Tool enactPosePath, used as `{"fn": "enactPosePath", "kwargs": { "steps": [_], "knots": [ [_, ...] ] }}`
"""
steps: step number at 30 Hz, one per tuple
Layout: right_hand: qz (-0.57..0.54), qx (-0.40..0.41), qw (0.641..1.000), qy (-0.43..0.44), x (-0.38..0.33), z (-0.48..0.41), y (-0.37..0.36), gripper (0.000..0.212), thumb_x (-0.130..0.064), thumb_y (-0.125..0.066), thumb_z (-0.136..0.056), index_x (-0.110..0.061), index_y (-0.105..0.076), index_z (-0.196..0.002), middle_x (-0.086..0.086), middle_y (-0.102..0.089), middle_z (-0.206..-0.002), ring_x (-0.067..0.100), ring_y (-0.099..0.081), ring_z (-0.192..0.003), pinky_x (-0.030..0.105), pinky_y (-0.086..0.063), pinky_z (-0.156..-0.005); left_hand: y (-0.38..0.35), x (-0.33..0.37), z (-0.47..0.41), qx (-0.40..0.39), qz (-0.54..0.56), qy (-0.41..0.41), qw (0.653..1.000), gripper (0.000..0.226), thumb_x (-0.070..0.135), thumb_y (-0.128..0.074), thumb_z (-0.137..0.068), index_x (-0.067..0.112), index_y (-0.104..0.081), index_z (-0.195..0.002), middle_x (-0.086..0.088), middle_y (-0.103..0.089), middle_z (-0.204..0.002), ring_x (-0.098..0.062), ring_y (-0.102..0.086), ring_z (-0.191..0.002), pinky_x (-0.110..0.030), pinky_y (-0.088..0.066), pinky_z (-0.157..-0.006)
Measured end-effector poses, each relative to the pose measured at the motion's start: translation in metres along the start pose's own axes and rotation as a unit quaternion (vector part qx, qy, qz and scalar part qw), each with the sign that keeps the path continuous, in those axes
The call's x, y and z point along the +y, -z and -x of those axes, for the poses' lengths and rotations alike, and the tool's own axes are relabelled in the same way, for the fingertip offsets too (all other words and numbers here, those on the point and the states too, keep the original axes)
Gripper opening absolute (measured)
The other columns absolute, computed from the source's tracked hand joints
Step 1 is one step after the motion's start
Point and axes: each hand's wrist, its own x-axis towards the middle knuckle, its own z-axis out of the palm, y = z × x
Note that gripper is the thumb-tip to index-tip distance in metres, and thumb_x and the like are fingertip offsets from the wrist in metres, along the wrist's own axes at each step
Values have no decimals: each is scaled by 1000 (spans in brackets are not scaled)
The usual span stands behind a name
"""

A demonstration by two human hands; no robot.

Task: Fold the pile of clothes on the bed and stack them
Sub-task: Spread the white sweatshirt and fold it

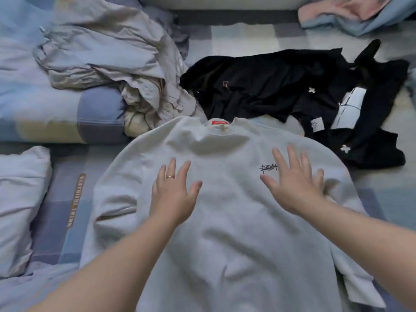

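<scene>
A white sweatshirt (225, 221) lies spread front-up on the bed, collar with a red label at the far end and a small black logo on the chest. My left hand (173, 192), with a ring, lies flat on its chest left of centre, fingers apart. My right hand (295, 181) presses flat just right of the logo, fingers spread. Both hands hold nothing. Beyond the collar sits a crumpled pile of black clothes (281, 91) with white tags. A rumpled beige-grey garment (112, 59) is heaped at the far left.
The bed has a blue and grey checked sheet (243, 37). A white pillow (20, 199) lies at the left edge, a blue checked pillow (56, 113) behind it. A pink and blue bundle of fabric (355, 12) sits at the far right corner.
</scene>
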Motion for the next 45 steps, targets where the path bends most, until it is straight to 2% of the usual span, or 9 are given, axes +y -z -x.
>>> {"fn": "enactPosePath", "kwargs": {
  "steps": [7,16,23,27,29,34,38,41,45],
  "knots": [
    [34,-17,999,26,43,58,-15,74,-63,-30,-99,-40,9,-157,-5,13,-167,25,10,-154,58,-5,-120,-28,-6,83,-67,-84,-51,993,74,72,-19,-91,42,-8,-158,5,6,-169,-22,7,-155,-40,-12,-122],
    [-3,-128,991,29,151,193,-89,72,-49,-43,-101,-30,-7,-160,2,-10,-167,24,-11,-152,46,-20,-119,-102,-30,263,-169,-126,46,976,74,61,-46,-96,37,-15,-159,1,0,-169,-27,-3,-155,-42,-18,-121],
    [-13,-211,977,25,215,269,-204,80,-46,-57,-96,-29,-11,-158,0,-11,-165,27,-14,-150,50,-29,-116,-185,-73,347,-177,-143,124,966,81,51,-63,-91,34,-19,-157,-2,0,-169,-32,-4,-153,-47,-19,-121],
    [16,-212,976,40,225,278,-249,84,-43,-65,-91,-39,-10,-154,-5,5,-164,28,-2,-150,58,-30,-114,-208,-100,355,-107,-165,104,975,75,29,-71,-86,32,-32,-149,-6,-8,-168,-38,-9,-151,-52,-22,-116],
    [23,-185,981,51,226,276,-259,76,-32,-66,-91,-40,-20,-152,-2,-1,-163,32,-9,-147,58,-36,-110,-213,-116,349,-71,-161,78,981,68,11,-70,-81,31,-42,-140,-8,-22,-163,-40,-21,-145,-57,-32,-106],
    [6,-75,992,97,232,263,-262,39,-7,-64,-87,-19,-55,-123,8,-39,-130,36,-40,-114,46,-49,-83,-203,-147,329,-63,-152,-14,986,53,-12,-58,-71,18,-53,-115,-12,-40,-132,-40,-46,-109,-53,-51,-74],
    [55,-23,984,168,246,269,-251,22,-8,-67,-82,-9,-60,-102,11,-49,-106,35,-49,-92,34,-35,-60,-190,-158,324,-72,-141,-54,986,38,-14,-58,-72,11,-54,-101,-13,-44,-106,-35,-46,-94,-47,-48,-62],
    [77,-35,985,153,269,278,-244,17,-5,-67,-81,-8,-60,-95,10,-52,-91,34,-51,-80,37,-43,-58,-187,-159,335,-103,-151,-43,982,30,-9,-55,-78,11,-55,-100,-14,-47,-102,-34,-48,-87,-40,-40,-63],
    [96,-76,986,111,265,286,-231,16,-13,-65,-86,-17,-54,-98,4,-53,-91,30,-52,-78,37,-42,-61,-187,-154,354,-132,-166,-32,977,26,-5,-51,-81,13,-50,-101,-12,-48,-106,-33,-49,-87,-38,-36,-63]
  ]
}}
